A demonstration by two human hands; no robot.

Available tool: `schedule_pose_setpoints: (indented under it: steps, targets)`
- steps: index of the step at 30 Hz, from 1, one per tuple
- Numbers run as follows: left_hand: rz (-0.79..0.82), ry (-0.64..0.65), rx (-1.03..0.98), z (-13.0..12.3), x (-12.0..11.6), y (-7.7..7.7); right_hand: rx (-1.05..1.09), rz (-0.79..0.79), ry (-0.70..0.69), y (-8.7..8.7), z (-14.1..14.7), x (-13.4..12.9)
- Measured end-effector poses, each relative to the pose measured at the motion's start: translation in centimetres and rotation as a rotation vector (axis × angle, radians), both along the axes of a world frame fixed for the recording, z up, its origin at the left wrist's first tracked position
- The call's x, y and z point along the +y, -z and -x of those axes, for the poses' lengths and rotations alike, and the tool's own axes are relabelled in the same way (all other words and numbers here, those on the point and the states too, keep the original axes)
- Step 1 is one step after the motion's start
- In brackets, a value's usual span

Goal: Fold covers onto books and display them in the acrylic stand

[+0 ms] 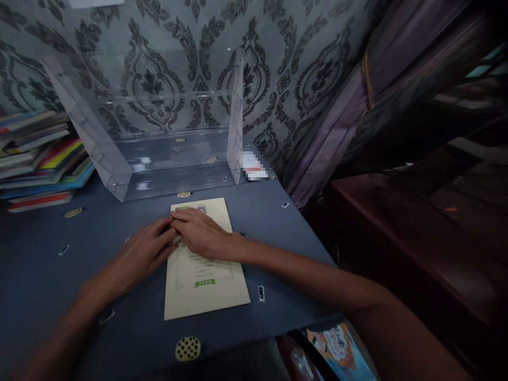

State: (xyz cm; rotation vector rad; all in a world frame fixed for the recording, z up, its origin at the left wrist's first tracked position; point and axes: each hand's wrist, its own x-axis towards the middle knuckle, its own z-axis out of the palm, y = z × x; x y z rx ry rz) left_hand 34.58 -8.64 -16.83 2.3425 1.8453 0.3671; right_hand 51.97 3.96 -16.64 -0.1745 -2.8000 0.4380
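A thin cream booklet [206,299] with green print lies on the blue tablecloth. Across its upper part rests my right hand [200,233], palm down, with the fingers stretched out toward the booklet's left edge. My left hand [148,247] reaches over that same edge, its fingers extended and its thumb apart. The fingertips of both hands meet at the upper left of the booklet and hide some of its print. I see nothing held in either hand.
Behind the booklet stands a clear acrylic rack [178,153]. Stacked books [43,153] are at the left, and a blurred white item [254,166] sits right of the rack. A colourful packet [335,344] lies below the near table edge. A purple curtain [329,127] hangs at right.
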Motion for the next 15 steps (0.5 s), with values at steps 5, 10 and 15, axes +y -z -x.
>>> schedule_pose_setpoints:
  steps: [5,10,15]
  targets:
    - [0.005,0.001,0.022,0.3,0.1,0.6,-0.023,-0.012,0.0,1.5,-0.7,1.4]
    - [0.001,-0.031,0.058,0.5,-0.1,1.0,-0.031,0.077,0.161,2.5,-4.2,3.7]
    - [-0.035,-0.019,0.007,-0.1,0.3,0.7,-0.035,0.122,0.293,3.4,-6.1,5.2]
